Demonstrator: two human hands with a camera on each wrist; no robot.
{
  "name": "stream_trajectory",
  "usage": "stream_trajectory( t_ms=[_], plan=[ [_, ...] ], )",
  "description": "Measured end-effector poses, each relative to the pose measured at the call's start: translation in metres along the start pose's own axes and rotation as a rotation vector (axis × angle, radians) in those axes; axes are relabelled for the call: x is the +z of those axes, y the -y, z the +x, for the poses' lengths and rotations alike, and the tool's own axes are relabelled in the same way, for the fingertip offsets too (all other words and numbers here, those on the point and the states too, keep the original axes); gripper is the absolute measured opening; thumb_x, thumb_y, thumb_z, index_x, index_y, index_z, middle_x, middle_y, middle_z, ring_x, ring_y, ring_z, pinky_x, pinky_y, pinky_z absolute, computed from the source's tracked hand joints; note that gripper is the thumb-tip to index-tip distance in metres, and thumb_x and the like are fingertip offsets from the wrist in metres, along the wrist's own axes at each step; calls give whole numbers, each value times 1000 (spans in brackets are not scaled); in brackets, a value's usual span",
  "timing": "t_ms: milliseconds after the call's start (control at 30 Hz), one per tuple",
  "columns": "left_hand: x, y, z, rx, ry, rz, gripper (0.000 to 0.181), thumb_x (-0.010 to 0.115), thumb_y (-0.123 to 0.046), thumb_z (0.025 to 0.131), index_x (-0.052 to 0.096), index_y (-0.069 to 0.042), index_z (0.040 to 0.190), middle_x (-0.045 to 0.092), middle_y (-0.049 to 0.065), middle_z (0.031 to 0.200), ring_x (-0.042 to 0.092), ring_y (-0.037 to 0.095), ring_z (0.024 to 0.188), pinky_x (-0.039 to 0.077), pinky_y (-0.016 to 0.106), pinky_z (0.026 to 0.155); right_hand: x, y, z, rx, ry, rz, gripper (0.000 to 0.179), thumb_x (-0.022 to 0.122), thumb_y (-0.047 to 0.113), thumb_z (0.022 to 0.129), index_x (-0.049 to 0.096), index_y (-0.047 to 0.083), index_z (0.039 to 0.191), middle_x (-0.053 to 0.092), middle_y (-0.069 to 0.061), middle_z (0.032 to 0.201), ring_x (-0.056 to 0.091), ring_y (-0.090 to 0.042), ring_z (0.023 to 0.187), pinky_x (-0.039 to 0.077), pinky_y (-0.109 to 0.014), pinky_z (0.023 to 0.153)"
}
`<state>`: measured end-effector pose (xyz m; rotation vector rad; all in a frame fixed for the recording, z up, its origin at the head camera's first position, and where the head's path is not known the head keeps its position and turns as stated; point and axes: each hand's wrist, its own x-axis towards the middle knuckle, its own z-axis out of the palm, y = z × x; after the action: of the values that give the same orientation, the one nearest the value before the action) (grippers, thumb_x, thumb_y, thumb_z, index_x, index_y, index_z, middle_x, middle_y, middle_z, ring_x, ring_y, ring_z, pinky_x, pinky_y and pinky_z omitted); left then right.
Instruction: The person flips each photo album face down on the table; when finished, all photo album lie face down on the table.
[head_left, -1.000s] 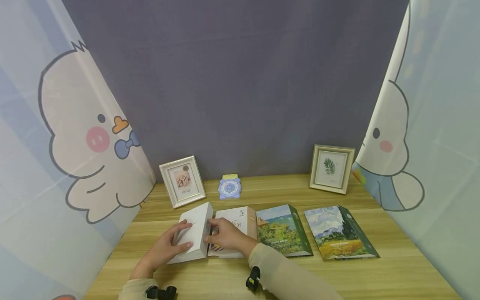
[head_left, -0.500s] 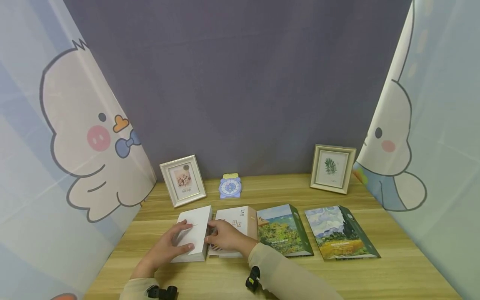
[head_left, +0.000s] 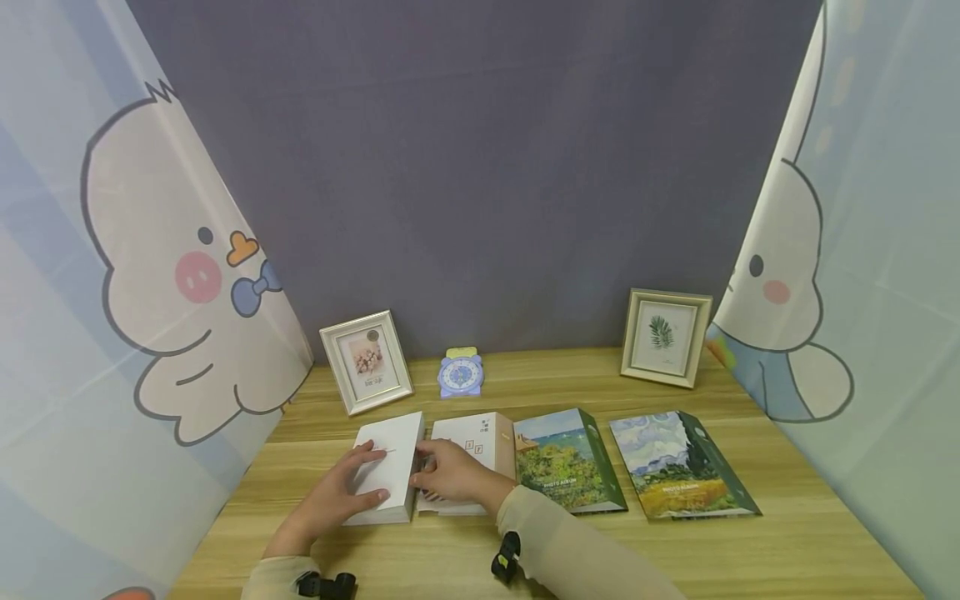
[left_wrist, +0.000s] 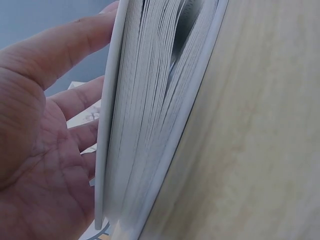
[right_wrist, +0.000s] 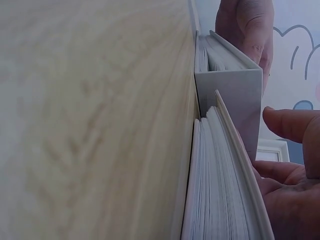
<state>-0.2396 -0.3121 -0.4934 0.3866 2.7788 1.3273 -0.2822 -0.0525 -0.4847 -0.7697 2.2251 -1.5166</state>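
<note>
A thick white album lies on the table at the left of a row of albums. My left hand rests on its cover, thumb and fingers spread. In the left wrist view, that hand lies along the cover, and the pages show a gap between them. My right hand is at the white album's spine, thumb and forefinger apart. It reaches over a second album with a white cover and beige spine, hiding part of it.
To the right lie two more photo albums, one with a seaside painting and one with a wheat-field painting. Behind stand a flower picture frame, a blue toy clock and a leaf picture frame. A grey curtain hangs behind.
The white album was tilted with its spine side turned up and askew; it has settled flat and straighter beside the second album. Both hands have stayed nearly in place.
</note>
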Motion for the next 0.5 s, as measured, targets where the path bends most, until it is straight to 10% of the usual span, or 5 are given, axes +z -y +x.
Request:
stream_trajectory(
  t_ms=[333,500],
  plan=[
    [-3,-5,-2,21,-10,8,64,85,-31,90,59,-11,145,32,24,166,17,54,153,16,76,118,-12,-4,-2,-29,-3,-31,54,77,16,97,59,3,146,67,-13,131,69,-15,97,59,-28,75],
    [-5,-10,3,95,-112,21,53,80,-25,95,63,-6,140,47,25,157,31,53,149,23,75,117,-32,-6,-13,-37,-10,-24,49,72,15,101,58,5,147,61,-15,138,65,-18,109,58,-32,79]
  ],
)
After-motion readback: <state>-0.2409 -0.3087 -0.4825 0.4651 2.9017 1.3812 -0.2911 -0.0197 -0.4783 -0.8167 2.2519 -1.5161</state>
